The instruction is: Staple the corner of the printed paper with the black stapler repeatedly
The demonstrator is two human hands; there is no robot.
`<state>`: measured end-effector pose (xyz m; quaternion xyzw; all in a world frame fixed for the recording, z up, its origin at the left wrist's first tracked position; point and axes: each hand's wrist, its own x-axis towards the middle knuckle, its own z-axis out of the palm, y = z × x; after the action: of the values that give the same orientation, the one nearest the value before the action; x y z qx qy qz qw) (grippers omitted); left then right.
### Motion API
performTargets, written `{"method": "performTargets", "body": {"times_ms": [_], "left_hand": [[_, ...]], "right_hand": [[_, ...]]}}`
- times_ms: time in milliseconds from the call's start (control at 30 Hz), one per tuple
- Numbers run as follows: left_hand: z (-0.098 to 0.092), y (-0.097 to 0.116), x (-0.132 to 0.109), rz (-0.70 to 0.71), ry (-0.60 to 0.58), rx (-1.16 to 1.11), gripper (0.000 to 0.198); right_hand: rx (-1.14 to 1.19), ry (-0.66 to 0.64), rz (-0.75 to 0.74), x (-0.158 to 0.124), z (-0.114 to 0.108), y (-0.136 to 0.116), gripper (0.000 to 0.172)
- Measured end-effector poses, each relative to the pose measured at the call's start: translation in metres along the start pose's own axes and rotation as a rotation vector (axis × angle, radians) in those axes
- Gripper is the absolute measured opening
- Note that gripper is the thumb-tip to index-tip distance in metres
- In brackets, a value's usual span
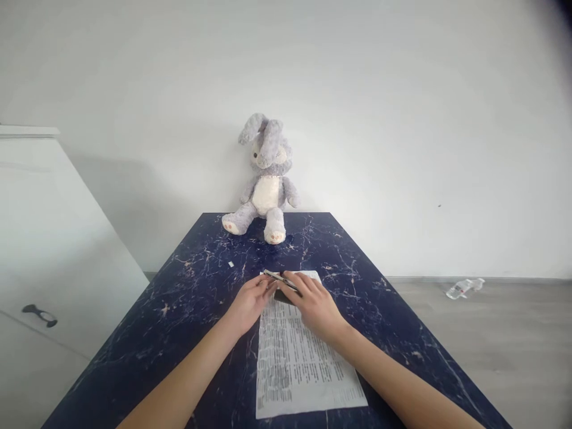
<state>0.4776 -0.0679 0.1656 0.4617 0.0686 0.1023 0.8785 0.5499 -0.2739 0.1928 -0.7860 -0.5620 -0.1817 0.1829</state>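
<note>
A printed sheet of paper [308, 363] lies on the dark blue marbled table [192, 333]. Over its far end, my right hand [313, 301] is closed round a slim stapler-like object [282, 280], grey on top and dark underneath. My left hand [252, 301] is at the far left corner of the sheet, its fingers pressed together beside the tip of that object. What those fingers hold, if anything, is too small to make out.
A grey plush rabbit [267, 193] sits at the table's far edge against the wall. A small white scrap [231, 264] lies left of the paper. To the left stands a white cabinet [58, 238]; a clear plastic bottle [465, 288] lies on the floor at right.
</note>
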Motion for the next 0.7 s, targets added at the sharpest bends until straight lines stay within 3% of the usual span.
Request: {"method": "performTargets", "body": {"times_ms": [67, 133, 200, 267, 367, 433, 500, 600, 700], "left_hand": [[-0.001, 0.004, 0.0, 0.118, 0.092, 0.078, 0.022], [-0.002, 0.01, -0.001, 0.274, 0.204, 0.225, 0.026], [-0.004, 0.016, -0.005, 0.422, 0.274, 0.468, 0.031], [-0.005, 0.02, -0.01, 0.559, 0.269, 0.785, 0.031], [0.0, 0.019, -0.02, 0.753, 0.096, 1.177, 0.024], [0.008, 0.014, -0.026, 0.856, -0.048, 1.289, 0.024], [0.017, 0.008, -0.032, 0.921, -0.135, 1.31, 0.029], [0.026, -0.001, -0.038, 0.882, -0.207, 1.269, 0.031], [0.027, -0.004, -0.041, 0.728, -0.308, 1.205, 0.03]], "right_hand": [[0.196, 0.043, 0.155, 0.0, -0.004, 0.005, 0.065], [0.378, 0.013, 0.278, -0.001, -0.009, 0.011, 0.041], [0.466, -0.078, 0.316, -0.001, -0.014, 0.014, 0.021], [0.487, -0.163, 0.291, -0.002, -0.017, 0.016, 0.014], [0.471, -0.108, 0.19, -0.003, -0.02, 0.014, 0.024], [0.434, 0.041, 0.091, -0.004, -0.021, 0.011, 0.045], [0.394, 0.177, -0.048, -0.005, -0.021, 0.007, 0.051], [0.315, 0.284, -0.28, -0.008, -0.017, 0.0, 0.044], [0.217, 0.307, -0.385, -0.01, -0.013, -0.003, 0.037]]}}
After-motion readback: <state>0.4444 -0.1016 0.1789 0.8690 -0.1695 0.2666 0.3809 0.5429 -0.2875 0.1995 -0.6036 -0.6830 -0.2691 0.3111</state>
